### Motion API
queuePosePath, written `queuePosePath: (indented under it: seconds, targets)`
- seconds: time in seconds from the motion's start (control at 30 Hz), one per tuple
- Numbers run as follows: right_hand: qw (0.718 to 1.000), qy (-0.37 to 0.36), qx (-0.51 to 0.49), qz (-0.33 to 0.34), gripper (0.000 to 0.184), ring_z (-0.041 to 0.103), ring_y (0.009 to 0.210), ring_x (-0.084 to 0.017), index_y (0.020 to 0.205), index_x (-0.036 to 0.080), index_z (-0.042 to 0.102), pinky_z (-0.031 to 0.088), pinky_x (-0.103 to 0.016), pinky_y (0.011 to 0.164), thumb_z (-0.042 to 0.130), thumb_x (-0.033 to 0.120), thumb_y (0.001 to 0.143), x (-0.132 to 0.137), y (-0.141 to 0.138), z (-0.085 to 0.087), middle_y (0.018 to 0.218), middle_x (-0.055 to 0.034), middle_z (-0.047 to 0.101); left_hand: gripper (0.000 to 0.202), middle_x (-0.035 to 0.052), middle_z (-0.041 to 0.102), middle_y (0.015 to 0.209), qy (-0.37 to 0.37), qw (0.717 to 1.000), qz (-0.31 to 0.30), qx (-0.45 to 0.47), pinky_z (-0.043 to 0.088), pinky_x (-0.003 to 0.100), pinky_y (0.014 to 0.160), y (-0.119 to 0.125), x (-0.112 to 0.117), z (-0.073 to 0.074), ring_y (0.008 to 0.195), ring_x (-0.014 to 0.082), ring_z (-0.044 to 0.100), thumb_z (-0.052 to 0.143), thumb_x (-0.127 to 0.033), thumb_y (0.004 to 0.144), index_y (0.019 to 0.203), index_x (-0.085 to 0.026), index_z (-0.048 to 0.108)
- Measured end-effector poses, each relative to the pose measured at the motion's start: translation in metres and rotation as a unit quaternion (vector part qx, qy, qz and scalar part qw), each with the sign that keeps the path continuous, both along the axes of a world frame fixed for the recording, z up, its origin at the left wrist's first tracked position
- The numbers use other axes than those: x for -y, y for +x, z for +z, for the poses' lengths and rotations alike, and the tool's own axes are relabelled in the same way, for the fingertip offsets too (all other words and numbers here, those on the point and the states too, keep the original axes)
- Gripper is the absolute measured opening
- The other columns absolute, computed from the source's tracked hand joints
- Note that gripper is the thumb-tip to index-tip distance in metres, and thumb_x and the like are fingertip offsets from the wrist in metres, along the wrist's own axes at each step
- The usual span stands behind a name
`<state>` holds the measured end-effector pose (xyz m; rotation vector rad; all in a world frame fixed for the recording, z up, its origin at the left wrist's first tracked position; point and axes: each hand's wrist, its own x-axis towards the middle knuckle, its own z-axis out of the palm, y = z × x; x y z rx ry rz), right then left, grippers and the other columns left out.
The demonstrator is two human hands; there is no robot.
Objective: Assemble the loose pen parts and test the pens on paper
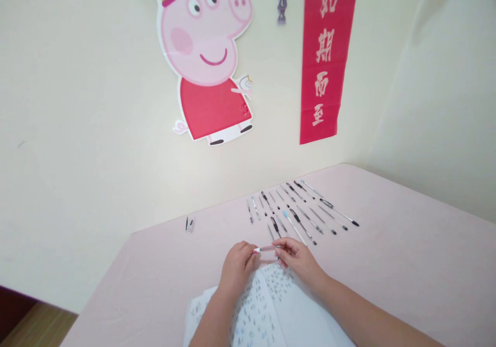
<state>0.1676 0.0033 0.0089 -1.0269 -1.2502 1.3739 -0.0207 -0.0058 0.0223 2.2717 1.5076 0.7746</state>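
Observation:
Both hands meet over the near middle of a pink table (pixel 387 243). My left hand (pixel 236 267) pinches one end of a thin clear pen (pixel 266 248) with a pink-white tip. My right hand (pixel 296 258) pinches the pen's other end. The pen lies level between them, just above an open notebook (pixel 271 311) covered in handwriting. Beyond the hands, several pens and refills (pixel 302 210) lie side by side in a row on the table.
A small dark pen cap (pixel 189 224) lies alone near the table's far left edge. The table stands in a corner of cream walls. A cartoon pig sticker (pixel 209 63) and a red banner (pixel 323 58) hang on the wall.

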Motion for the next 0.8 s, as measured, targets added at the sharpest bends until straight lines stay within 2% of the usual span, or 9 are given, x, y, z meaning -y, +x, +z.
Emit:
queuePosePath:
  seconds: [0.43,0.8]
  targets:
    - [1.0,0.006,0.008,0.013,0.033,0.05,0.048,-0.011,0.081,0.016,0.063,0.039,-0.023,0.045,0.065,0.046,0.066,0.0004,0.0018,0.0001,0.058,0.0015,0.056,0.025,0.0069,0.063,0.08,0.043,0.999,0.008,-0.003,0.043,0.031,0.072,-0.0009,-0.0001,-0.0003,0.08,0.0189,0.055,0.043,-0.031,0.086,0.085,-0.021,0.066]
    - [0.995,0.049,0.086,-0.002,0.036,0.044,0.042,-0.01,0.058,0.018,0.054,0.033,-0.022,0.044,0.059,0.05,0.073,0.0019,0.0038,0.001,0.046,0.0035,0.047,0.029,0.0085,0.063,0.082,0.054,0.999,0.003,-0.008,0.044,0.032,0.072,-0.0002,-0.0001,-0.0003,0.082,0.0199,0.055,0.043,-0.034,0.087,0.085,-0.02,0.067]
